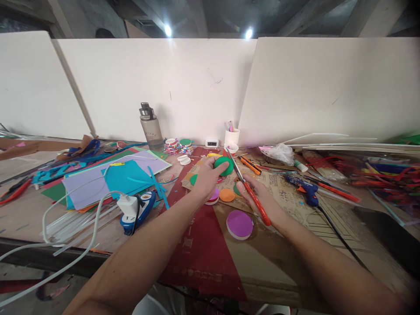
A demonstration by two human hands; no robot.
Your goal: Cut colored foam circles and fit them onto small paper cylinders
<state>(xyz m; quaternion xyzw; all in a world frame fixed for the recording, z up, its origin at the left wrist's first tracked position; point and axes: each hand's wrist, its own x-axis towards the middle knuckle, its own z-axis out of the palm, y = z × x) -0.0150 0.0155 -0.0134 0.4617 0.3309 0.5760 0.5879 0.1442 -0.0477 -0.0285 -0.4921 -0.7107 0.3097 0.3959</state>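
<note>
My left hand (pixel 206 175) pinches a round green disc (pixel 223 166) above the middle of the table. In my right hand (pixel 262 194) is a pair of red-handled scissors (pixel 256 202), its metal blades pointing up and away, close to the disc's right edge. Below the hands lie an orange disc (pixel 227 195), a small purple disc (pixel 214 194) with a white side and another green disc (pixel 193 180). Nearer to me rests a larger purple disc (pixel 239 224) with a pale side. My fingers hide parts of the scissor handles.
Coloured paper sheets (pixel 85 186) and a blue power strip (pixel 144 210) with a white plug lie left. A water bottle (pixel 151 129), a small clock (pixel 211 142) and a paper cup (pixel 232 136) stand at the back. A blue glue gun (pixel 306 191) and black phone (pixel 387 232) lie right.
</note>
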